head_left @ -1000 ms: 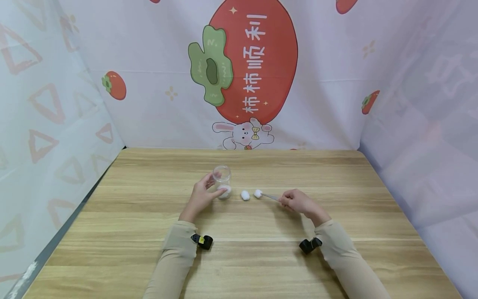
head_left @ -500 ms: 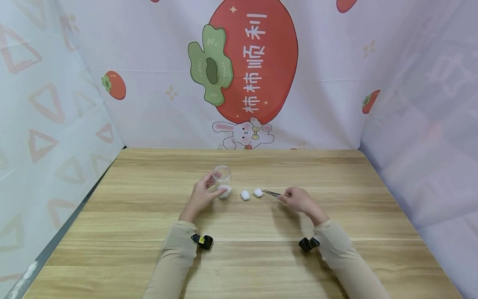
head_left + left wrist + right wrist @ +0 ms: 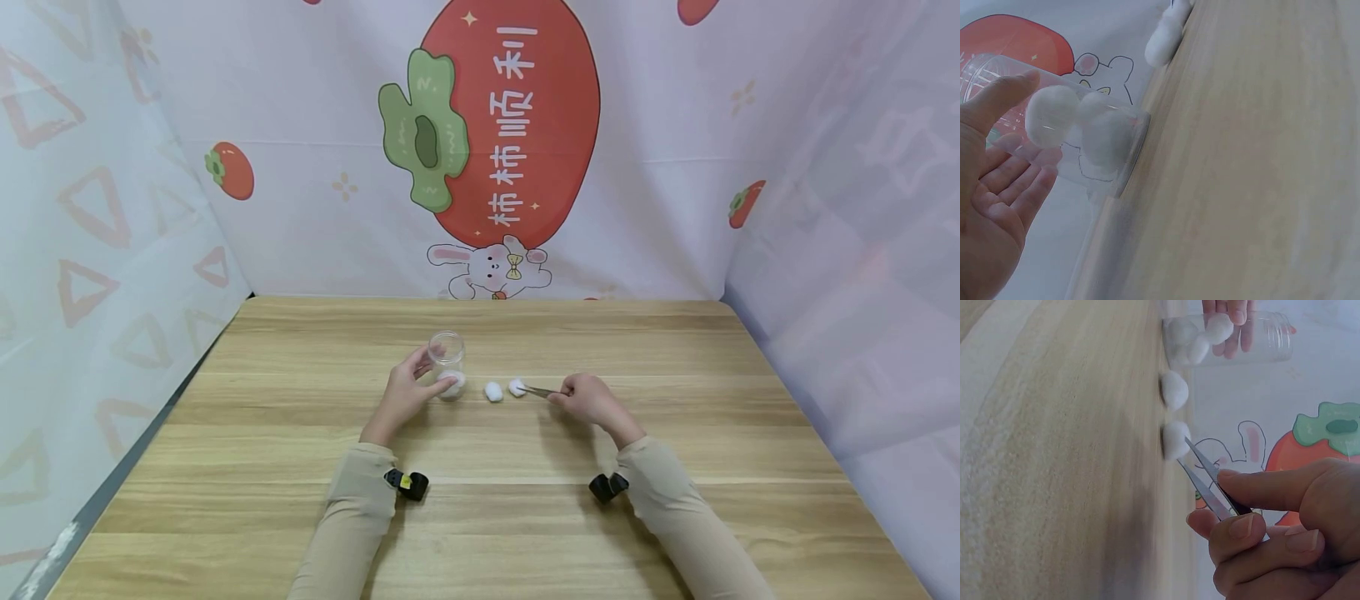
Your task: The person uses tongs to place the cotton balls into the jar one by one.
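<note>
The right hand [image 3: 588,398], pinching tweezers [image 3: 536,390], has moved its tips back onto the nearer cotton ball [image 3: 517,387]; the left hand [image 3: 405,393] still grips the jar [image 3: 447,363] just beyond.

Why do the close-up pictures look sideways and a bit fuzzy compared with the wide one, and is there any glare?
Head view: evenly lit and sharp, soft shadows under the forearms, table edges bowed by the wide lens. Left wrist view: turned sideways, the left hand close and soft, the clear jar showing only faint reflections. Right wrist view: also sideways, wood grain smeared, the tweezers fairly crisp, a dim shadow beneath the right hand.
</note>
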The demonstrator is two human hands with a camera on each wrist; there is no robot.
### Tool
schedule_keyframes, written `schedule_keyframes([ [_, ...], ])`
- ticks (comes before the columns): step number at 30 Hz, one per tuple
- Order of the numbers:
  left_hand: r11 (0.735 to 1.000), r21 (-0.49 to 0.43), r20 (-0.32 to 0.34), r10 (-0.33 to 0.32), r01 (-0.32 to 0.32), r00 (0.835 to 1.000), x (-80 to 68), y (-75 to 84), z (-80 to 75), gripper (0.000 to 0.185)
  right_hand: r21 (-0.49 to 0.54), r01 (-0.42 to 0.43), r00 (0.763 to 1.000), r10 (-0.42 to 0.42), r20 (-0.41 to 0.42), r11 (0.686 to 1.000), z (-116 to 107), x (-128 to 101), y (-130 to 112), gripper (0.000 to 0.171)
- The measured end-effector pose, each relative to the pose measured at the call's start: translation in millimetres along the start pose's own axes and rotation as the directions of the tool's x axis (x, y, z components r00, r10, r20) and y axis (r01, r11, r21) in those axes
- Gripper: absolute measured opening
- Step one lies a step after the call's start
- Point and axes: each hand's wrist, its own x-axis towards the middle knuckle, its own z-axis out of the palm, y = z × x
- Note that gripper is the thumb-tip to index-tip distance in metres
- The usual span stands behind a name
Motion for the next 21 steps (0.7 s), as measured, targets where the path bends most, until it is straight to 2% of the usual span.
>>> schedule_keyframes([
  [2, 1.0, 0.003, -0.001, 0.004, -0.004, 1.0, -0.4, 0.0, -0.3, 0.067, 0.001, -0.007, 1.0, 0.007, 0.012, 1.0, 0.5, 1.6, 1.1, 0.033],
  [9, 1.0, 0.016, 0.001, 0.0, 0.0, 1.0, -0.5, 0.9, -0.6, 0.064, 0.096, -0.043, 0.996, 0.036, 0.076, 0.994, -0.8, 6.3, 5.8, 0.037],
  [21, 1.0, 0.012, 0.005, 0.001, -0.001, 1.0, -0.5, 1.1, -1.4, 0.063, 0.293, -0.012, 0.984, -0.041, 0.175, 0.956, -0.9, 15.5, 26.8, 0.032],
])
